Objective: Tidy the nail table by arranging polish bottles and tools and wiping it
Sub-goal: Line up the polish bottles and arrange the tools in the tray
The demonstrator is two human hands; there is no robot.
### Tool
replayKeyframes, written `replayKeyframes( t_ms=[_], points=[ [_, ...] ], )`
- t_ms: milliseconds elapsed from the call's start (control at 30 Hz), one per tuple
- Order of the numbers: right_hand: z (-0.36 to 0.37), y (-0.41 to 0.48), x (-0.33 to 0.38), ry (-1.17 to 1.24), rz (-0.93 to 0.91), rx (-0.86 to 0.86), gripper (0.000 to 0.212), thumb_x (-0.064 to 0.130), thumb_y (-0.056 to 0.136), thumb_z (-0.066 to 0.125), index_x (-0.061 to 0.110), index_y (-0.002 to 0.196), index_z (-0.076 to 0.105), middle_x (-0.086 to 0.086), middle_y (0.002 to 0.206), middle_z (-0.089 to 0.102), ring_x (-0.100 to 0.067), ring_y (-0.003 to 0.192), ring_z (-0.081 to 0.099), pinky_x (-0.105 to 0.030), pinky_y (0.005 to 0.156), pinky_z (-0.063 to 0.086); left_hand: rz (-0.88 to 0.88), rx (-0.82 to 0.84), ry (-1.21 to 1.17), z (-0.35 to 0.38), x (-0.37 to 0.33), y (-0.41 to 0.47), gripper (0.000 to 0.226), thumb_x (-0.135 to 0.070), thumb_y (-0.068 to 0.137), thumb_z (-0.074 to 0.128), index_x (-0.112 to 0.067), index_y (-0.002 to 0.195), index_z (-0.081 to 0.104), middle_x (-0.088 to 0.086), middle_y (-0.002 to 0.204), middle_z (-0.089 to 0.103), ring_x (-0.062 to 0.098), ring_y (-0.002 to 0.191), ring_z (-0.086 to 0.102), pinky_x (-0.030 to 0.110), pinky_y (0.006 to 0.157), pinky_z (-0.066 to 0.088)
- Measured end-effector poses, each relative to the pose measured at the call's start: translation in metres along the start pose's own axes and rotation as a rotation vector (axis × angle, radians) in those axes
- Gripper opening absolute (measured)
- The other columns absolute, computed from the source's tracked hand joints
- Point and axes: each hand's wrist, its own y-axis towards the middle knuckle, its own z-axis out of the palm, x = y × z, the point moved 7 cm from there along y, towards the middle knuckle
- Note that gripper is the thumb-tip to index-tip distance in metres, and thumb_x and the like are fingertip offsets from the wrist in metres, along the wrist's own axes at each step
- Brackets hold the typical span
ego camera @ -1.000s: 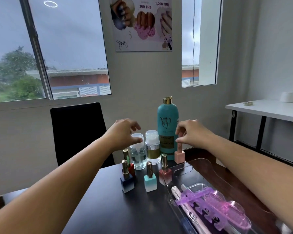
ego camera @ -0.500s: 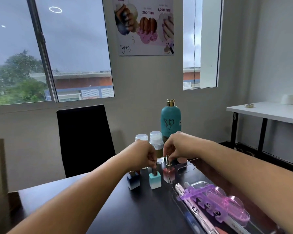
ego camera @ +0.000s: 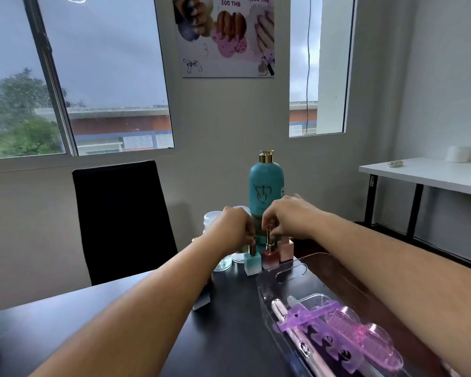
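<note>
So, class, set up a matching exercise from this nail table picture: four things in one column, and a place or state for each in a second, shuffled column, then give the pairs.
Things
1. tall teal bottle
2. purple toe separator
3. teal-and-white polish bottle
4. red polish bottle

Places or states
A. cap pinched by the left hand
B. lying in the clear tray
C. standing behind both hands, by the wall
D. cap pinched by the right hand

Pairs: 1-C, 2-B, 3-A, 4-D
</note>
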Motion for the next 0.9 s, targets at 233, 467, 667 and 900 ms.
replayKeyframes(
  t_ms=[233, 467, 667, 900],
  points=[
    [0.002, 0.004, -0.009, -0.051, 0.008, -0.062, 0.022, 0.033, 0.072, 0.077, 0.034, 0.093, 0.070, 0.012, 0.088, 0.062, -0.017, 0.100, 0.054, -0.031, 0.080, 0.038, 0.007, -0.031, -0.064, 0.006, -0.006, 0.008, 0.015, -0.018, 0.076, 0.072, -0.012, 0.090, 0.072, 0.003, 0.091, 0.067, 0.021, 0.087, 0.062, 0.033, 0.078, 0.053],
    [-0.001, 0.003, -0.011, -0.081, 0.006, -0.087, 0.022, 0.032, 0.074, 0.076, 0.032, 0.095, 0.069, 0.009, 0.102, 0.068, -0.018, 0.102, 0.056, -0.034, 0.090, 0.037, -0.014, -0.044, -0.114, 0.009, -0.006, 0.011, 0.017, -0.017, 0.076, 0.073, -0.012, 0.091, 0.072, 0.005, 0.095, 0.067, 0.021, 0.086, 0.063, 0.034, 0.079, 0.054],
    [-0.003, 0.001, -0.010, -0.099, 0.004, -0.090, 0.023, 0.033, 0.075, 0.075, 0.031, 0.097, 0.069, 0.008, 0.104, 0.068, -0.016, 0.104, 0.056, -0.033, 0.088, 0.033, -0.030, -0.033, -0.147, 0.011, -0.007, 0.015, 0.017, -0.016, 0.074, 0.075, -0.012, 0.089, 0.071, 0.006, 0.092, 0.068, 0.021, 0.084, 0.064, 0.035, 0.079, 0.054],
    [-0.004, 0.000, -0.008, -0.072, 0.002, -0.081, 0.027, 0.030, 0.075, 0.075, 0.029, 0.101, 0.068, 0.007, 0.104, 0.068, -0.015, 0.103, 0.057, -0.033, 0.090, 0.036, -0.024, -0.034, -0.130, 0.012, -0.006, 0.017, 0.020, -0.017, 0.074, 0.075, -0.013, 0.093, 0.071, 0.006, 0.094, 0.068, 0.022, 0.085, 0.064, 0.036, 0.080, 0.055]
  ],
)
